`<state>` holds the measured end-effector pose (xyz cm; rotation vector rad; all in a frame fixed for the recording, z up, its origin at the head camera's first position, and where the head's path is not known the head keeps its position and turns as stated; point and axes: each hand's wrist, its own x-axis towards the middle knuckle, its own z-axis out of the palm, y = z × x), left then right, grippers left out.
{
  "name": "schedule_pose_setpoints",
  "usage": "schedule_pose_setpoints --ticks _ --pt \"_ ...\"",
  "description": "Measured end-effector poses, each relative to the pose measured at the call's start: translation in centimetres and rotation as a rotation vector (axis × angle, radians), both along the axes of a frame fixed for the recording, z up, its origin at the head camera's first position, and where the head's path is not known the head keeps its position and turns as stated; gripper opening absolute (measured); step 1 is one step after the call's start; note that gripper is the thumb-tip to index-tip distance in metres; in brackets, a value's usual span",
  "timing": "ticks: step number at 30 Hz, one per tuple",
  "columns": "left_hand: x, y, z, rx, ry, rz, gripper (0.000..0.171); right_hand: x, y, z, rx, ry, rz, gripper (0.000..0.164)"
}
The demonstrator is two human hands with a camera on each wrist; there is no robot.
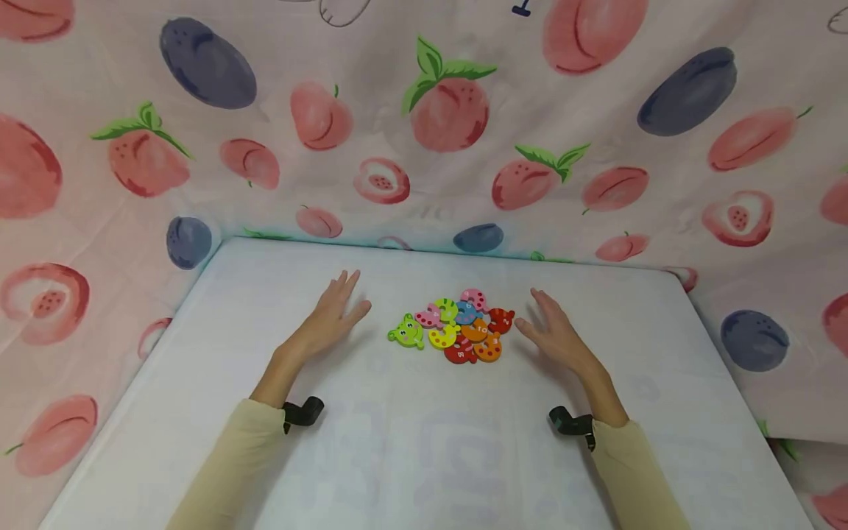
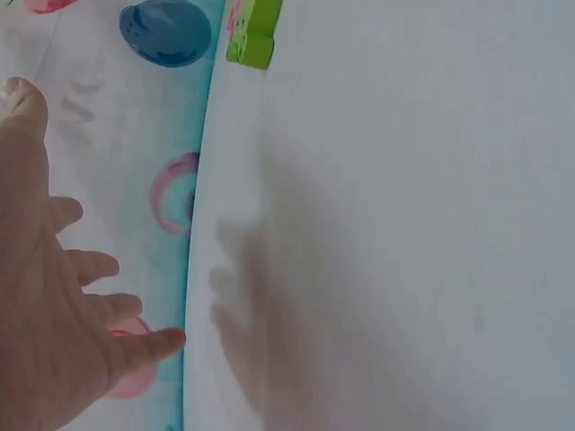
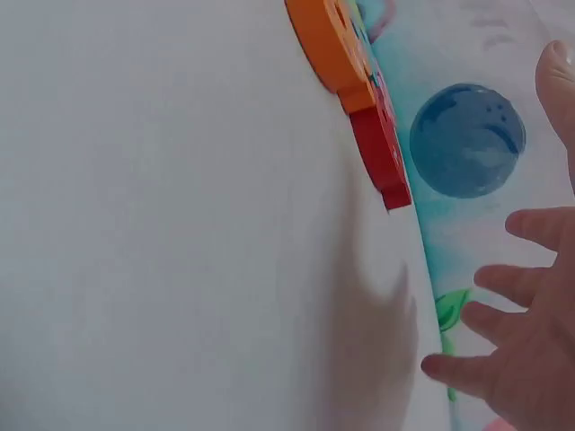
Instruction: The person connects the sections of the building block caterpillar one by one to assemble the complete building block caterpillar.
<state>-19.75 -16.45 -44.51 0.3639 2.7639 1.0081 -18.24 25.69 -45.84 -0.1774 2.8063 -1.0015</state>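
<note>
A cluster of colourful, flat, numbered puzzle pieces lies mid-table, among them a blue piece (image 1: 466, 312), an orange piece (image 1: 489, 348) and a red piece (image 1: 501, 321) marked 2. At its left end is a green animal-head piece (image 1: 407, 333) with a drawn face. My left hand (image 1: 327, 316) hovers to the left of that head, fingers spread and palm turned inward, holding nothing. On the other side, my right hand (image 1: 556, 331) is spread with its thumb close to the red piece. The left wrist view shows the green piece's thick edge (image 2: 256, 36) beyond the hand.
The pieces lie on a white-covered table (image 1: 397, 442). Behind and beside it hangs a fruit-print cloth (image 1: 430, 191). Each wrist carries a black camera mount, the left one (image 1: 305, 412) and the right one (image 1: 570, 422), just past the beige sleeves.
</note>
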Motion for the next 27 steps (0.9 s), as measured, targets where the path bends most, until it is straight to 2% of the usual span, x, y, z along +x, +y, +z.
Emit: schedule_pose_setpoints --ticks 4,9,11,15,18,20,23,27 --pt "-0.1 0.9 -0.6 0.158 -0.002 -0.023 0.072 -0.4 -0.4 -0.4 -0.125 0.024 -0.024 0.073" --pt "0.1 2.6 -1.6 0.439 -0.043 0.004 0.063 -0.3 -1.0 -1.5 -0.454 -0.021 -0.158 0.064" --pt "0.2 3.5 -2.1 0.521 -0.048 0.022 0.062 -0.2 -1.4 -2.1 -0.57 -0.054 -0.217 0.063" --pt "0.7 5.1 -3.0 0.627 -0.048 0.063 0.062 -0.1 -2.2 -3.1 -0.654 -0.087 -0.283 0.058" --pt "1.1 5.8 -3.7 0.652 -0.049 0.085 0.062 -0.2 -2.6 -3.5 -0.649 -0.074 -0.288 0.055" --pt "1.3 6.2 -4.1 0.632 -0.051 0.09 0.061 -0.3 -2.8 -3.7 -0.628 -0.068 -0.279 0.053" --pt "1.6 6.7 -4.7 0.549 -0.069 0.089 0.062 -0.3 -3.0 -3.9 -0.544 -0.055 -0.24 0.052" --pt "2.1 7.2 -5.1 0.385 -0.086 0.055 0.066 -0.1 -3.2 -4.1 -0.391 -0.007 -0.121 0.05"
